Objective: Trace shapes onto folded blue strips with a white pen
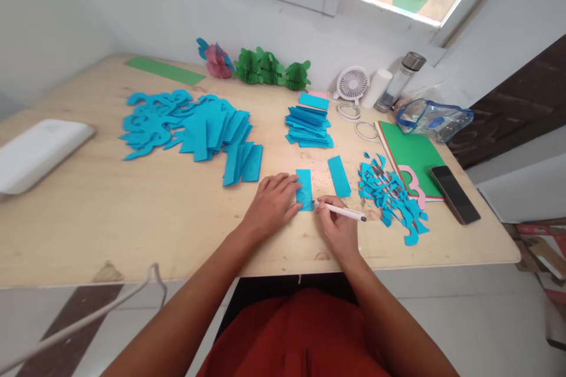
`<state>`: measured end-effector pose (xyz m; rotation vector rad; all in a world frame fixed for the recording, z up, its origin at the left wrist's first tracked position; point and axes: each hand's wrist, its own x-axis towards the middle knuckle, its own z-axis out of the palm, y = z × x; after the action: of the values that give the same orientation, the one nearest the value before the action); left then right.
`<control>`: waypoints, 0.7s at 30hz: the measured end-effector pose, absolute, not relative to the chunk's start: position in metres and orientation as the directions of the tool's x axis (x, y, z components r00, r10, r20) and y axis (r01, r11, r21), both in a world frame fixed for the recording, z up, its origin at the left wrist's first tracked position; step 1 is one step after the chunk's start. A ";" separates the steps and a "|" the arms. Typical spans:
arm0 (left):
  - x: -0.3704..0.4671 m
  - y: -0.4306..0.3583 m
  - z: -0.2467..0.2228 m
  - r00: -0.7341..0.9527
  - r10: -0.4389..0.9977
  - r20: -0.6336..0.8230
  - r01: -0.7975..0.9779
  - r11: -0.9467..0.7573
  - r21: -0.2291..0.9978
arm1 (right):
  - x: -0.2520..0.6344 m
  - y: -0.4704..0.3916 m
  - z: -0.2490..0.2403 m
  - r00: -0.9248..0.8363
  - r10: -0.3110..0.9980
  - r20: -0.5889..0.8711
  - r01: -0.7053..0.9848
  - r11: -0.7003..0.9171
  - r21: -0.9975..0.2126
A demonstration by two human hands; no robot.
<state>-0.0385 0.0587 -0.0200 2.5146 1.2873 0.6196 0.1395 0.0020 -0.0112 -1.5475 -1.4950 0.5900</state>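
Observation:
A small blue paper rectangle [305, 185] lies in front of me, with faint drawn lines on its lower part. My left hand [275, 200] rests flat along its left edge, fingers stretched out. In my right hand [339, 230] is a white pen [345, 211], its tip just off the rectangle's lower right edge. A second blue strip [339, 176] lies to the right, above the pen. Farther back sits a stack of blue paper strips [308, 128]. Folded blue papers [216, 129] and a heap of curly blue cutouts [154, 121] spread to the left.
Blue scraps [389, 188] lie right of my hand, beside a green sheet [415, 153], a pink cutout [412, 182] and a phone [455, 194]. Along the wall stand green paper shapes [269, 66], a small fan [352, 83] and a bottle [400, 82]. A white device [42, 153] sits far left.

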 end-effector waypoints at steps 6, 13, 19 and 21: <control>-0.039 0.059 -0.020 0.526 0.811 0.254 0.699 -0.583 0.413 | 0.139 0.002 -0.010 0.156 0.957 0.244 0.582 0.110 -0.806; -0.039 0.060 -0.023 0.530 0.809 0.255 0.702 -0.587 0.403 | 0.138 0.001 -0.008 0.162 0.958 0.235 0.587 0.098 -0.804; -0.039 0.061 -0.023 0.561 0.783 0.269 0.692 -0.622 0.367 | 0.138 0.001 -0.008 0.161 0.962 0.221 0.583 0.088 -0.808; -0.039 0.061 -0.023 0.562 0.779 0.278 0.693 -0.627 0.356 | 0.138 0.000 -0.007 0.160 0.962 0.223 0.578 0.092 -0.811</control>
<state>-0.0391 0.0607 -0.0231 2.5895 1.2363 0.6133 0.1378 0.0004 -0.0075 -1.5888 -1.5203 0.5691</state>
